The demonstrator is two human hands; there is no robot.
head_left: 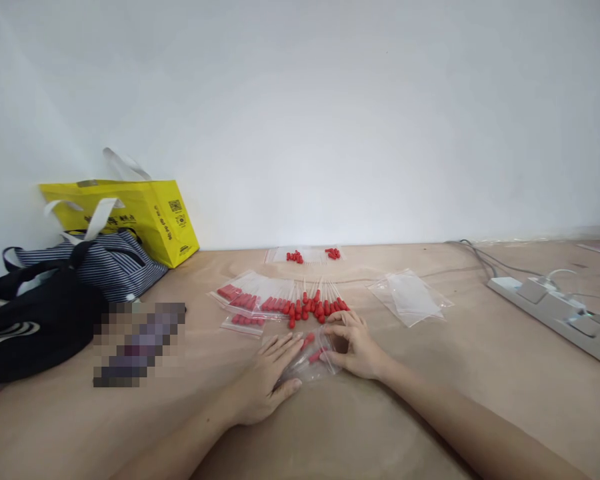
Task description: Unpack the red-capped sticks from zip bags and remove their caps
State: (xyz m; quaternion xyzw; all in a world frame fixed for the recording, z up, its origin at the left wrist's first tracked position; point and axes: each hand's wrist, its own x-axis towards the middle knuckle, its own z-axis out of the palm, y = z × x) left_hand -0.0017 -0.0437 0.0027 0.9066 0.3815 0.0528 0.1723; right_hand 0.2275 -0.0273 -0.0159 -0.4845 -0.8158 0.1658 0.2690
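A clear zip bag lies on the table in front of me, with two red rubber-like pieces showing in or under its film. My left hand rests flat over the bag's left side, fingers stretched out. At the right side, my right hand bends around the bag's edge. Its thumb touches the film beside the lower red piece, and its fingertips stay apart from the thumb. Just beyond my hands is a loose pile of red-headed thin white sticks, heads toward me.
Filled clear bags lie left of the pile; flat clear bags lie to its right. More red pieces sit near the wall. A yellow bag, striped bag and black bag stand left. A power strip is right.
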